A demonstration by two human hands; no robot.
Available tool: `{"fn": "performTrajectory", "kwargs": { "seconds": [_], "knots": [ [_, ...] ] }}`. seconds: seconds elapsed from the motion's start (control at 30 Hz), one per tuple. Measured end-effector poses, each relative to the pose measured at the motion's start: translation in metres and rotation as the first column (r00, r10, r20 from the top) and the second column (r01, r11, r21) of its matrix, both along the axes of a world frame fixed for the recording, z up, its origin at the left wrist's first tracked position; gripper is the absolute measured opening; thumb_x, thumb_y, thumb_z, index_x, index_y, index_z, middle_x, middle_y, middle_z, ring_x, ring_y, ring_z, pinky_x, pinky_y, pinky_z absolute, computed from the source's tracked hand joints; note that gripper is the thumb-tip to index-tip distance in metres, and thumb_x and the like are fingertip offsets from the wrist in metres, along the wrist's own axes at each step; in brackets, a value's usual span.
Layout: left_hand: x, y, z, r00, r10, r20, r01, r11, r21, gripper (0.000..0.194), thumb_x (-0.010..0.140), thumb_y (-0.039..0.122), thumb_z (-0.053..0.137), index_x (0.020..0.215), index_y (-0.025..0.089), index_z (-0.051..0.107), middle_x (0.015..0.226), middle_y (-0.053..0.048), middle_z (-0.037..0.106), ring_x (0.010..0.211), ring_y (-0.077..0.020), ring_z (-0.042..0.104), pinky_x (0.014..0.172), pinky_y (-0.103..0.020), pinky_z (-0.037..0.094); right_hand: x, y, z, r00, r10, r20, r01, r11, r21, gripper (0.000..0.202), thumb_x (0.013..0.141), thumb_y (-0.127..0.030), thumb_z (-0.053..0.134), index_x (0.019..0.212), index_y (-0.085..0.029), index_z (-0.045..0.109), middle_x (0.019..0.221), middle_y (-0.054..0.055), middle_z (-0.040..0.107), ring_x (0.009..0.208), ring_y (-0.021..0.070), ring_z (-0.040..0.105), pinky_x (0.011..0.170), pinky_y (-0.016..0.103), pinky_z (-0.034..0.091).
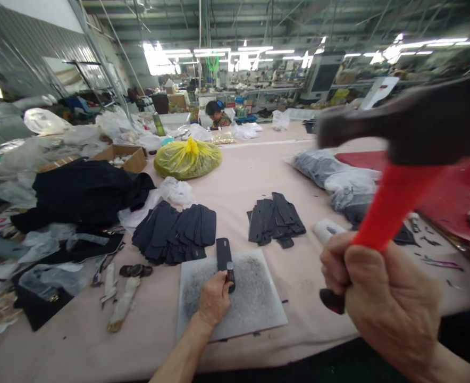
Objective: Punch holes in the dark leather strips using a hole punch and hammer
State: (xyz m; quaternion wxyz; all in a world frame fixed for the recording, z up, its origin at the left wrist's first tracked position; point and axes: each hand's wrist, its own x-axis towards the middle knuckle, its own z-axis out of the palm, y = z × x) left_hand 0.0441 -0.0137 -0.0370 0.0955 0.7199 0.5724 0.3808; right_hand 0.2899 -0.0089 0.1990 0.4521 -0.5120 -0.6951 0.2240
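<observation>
My right hand (386,292) is wrapped round the red handle of a hammer (398,207), raised close to the camera on the right; its dark head is blurred. Pinched in my left hand (213,298) is a short metal punch (230,268), standing upright with its bright end up. Under the punch lies a dark strip-shaped piece (223,249) with a small slot near its far end. The strip rests on a worn white board (254,303) marked with grey scuffs. Whether the punch tip touches the strip is hidden.
Behind the board are fanned dark rounded pieces (175,229) and a pile of dark slotted strips (277,218). A tape-wrapped mallet (125,303) lies left. Farther back stand a yellow bag (187,159) and a cardboard box (133,158). A person (219,114) sits beyond the table.
</observation>
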Motion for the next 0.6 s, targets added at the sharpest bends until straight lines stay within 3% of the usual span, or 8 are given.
{"fn": "performTrajectory", "kwargs": {
  "seconds": [0.03,0.1,0.2,0.33,0.4,0.5,0.53,0.6],
  "knots": [
    [0.0,0.0,0.0,1.0,0.001,-0.001,-0.001,1.0,-0.014,0.02,0.086,0.011,0.049,0.098,0.019,0.062,0.079,-0.006,0.07,0.077,-0.0221,0.07,0.07,-0.031,0.056,-0.001,-0.002,-0.006,1.0,0.016,0.018,-0.016,1.0,0.008,0.03,0.101,-0.045,0.031,0.085,-0.027,0.048,0.058,-0.001,0.047,0.046,0.0163,0.044,0.045,0.03,0.033],
    [0.0,0.0,0.001,1.0,-0.005,-0.003,0.005,1.0,-0.025,0.019,0.086,0.011,0.049,0.097,0.019,0.062,0.078,-0.005,0.07,0.076,-0.022,0.07,0.069,-0.031,0.056,0.002,-0.006,-0.026,0.962,0.131,0.241,-0.117,0.991,-0.071,0.033,0.099,-0.048,0.037,0.077,-0.026,0.048,0.056,0.0,0.05,0.043,0.0157,0.041,0.044,0.031,0.028],
    [0.0,0.0,0.002,1.0,-0.015,0.0,0.015,1.0,-0.019,0.018,0.087,0.012,0.048,0.095,0.019,0.062,0.077,-0.006,0.069,0.075,-0.0217,0.07,0.068,-0.03,0.055,0.013,-0.005,-0.054,0.803,0.297,0.516,-0.151,0.94,-0.306,0.033,0.096,-0.049,0.043,0.074,-0.025,0.049,0.056,0.001,0.055,0.042,0.0154,0.042,0.046,0.032,0.022],
    [0.0,0.001,0.005,1.0,0.0,0.004,0.0,1.0,-0.027,0.014,0.087,0.014,0.048,0.086,0.02,0.061,0.074,-0.005,0.069,0.072,-0.0213,0.069,0.065,-0.03,0.055,0.035,0.003,-0.084,0.861,0.249,0.443,-0.018,0.886,-0.464,0.034,0.095,-0.049,0.038,0.076,-0.023,0.049,0.062,0.001,0.057,0.056,0.0179,0.053,0.053,0.029,0.03],
    [0.0,0.0,0.005,1.0,0.002,0.011,-0.002,1.0,-0.032,0.013,0.087,0.014,0.049,0.087,0.02,0.061,0.075,-0.005,0.069,0.072,-0.0215,0.07,0.065,-0.03,0.055,0.046,0.005,-0.108,0.928,0.204,0.311,0.032,0.789,-0.613,0.036,0.095,-0.048,0.033,0.071,-0.023,0.045,0.058,-0.001,0.052,0.052,0.0157,0.049,0.052,0.027,0.031],
    [-0.001,0.0,0.004,0.999,-0.009,0.034,0.01,0.999,-0.036,0.016,0.087,0.013,0.048,0.093,0.019,0.061,0.079,-0.005,0.071,0.075,-0.0216,0.07,0.066,-0.03,0.056,0.065,0.003,-0.158,0.966,0.095,0.242,0.143,0.584,-0.799,0.038,0.097,-0.046,0.023,0.072,-0.024,0.041,0.054,-0.004,0.044,0.042,0.014,0.04,0.045,0.026,0.029],
    [-0.001,0.0,0.003,0.999,-0.011,0.042,0.013,0.999,-0.039,0.017,0.087,0.013,0.048,0.095,0.019,0.062,0.08,-0.005,0.071,0.075,-0.0215,0.071,0.067,-0.03,0.056,0.071,0.002,-0.173,0.952,0.076,0.298,0.202,0.575,-0.793,0.037,0.098,-0.044,0.023,0.073,-0.024,0.042,0.055,-0.003,0.046,0.043,0.0148,0.042,0.045,0.026,0.031],
    [-0.001,-0.001,0.002,0.999,-0.014,0.052,0.017,0.999,-0.048,0.017,0.088,0.013,0.048,0.095,0.02,0.062,0.082,-0.005,0.072,0.076,-0.0213,0.071,0.067,-0.03,0.056,0.078,0.001,-0.195,0.872,0.061,0.486,0.307,0.705,-0.639,0.032,0.097,-0.037,0.029,0.077,-0.022,0.049,0.067,0.003,0.055,0.053,0.0185,0.052,0.053,0.03,0.039]
  ]
}}
